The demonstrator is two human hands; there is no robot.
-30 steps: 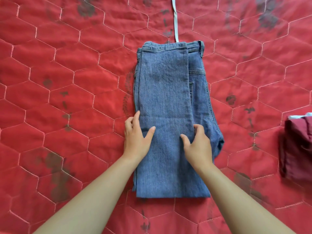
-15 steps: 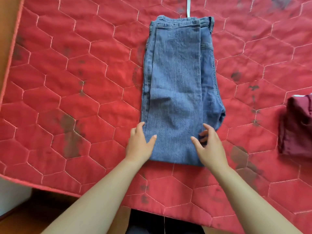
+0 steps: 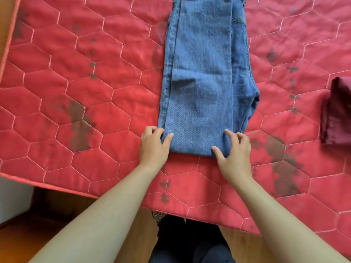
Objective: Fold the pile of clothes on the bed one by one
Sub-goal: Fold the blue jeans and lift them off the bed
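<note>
Step in hand: the jeans (image 3: 199, 82), already doubled lengthwise into a narrow strip, look due for a crosswise fold. The strip lies flat on the red quilted bed (image 3: 95, 92), its long axis running away from the person. The far end is cut off by the top of the view, and the near end sits close to the bed's front edge. Left hand (image 3: 153, 147) is at the near-left corner, thumb on top of the denim and fingers curled at the side edge, pinching the corner. Right hand (image 3: 236, 154) is at the near-right corner, thumb on the near edge and fingers bent over the side where the layers stack; it reads as a grip. Judgement: the next move calls for lifting both corners together and carrying the near end away toward the waistband, keeping the layers aligned so none slides out. A maroon garment (image 3: 338, 111) lies well apart to the right.
</note>
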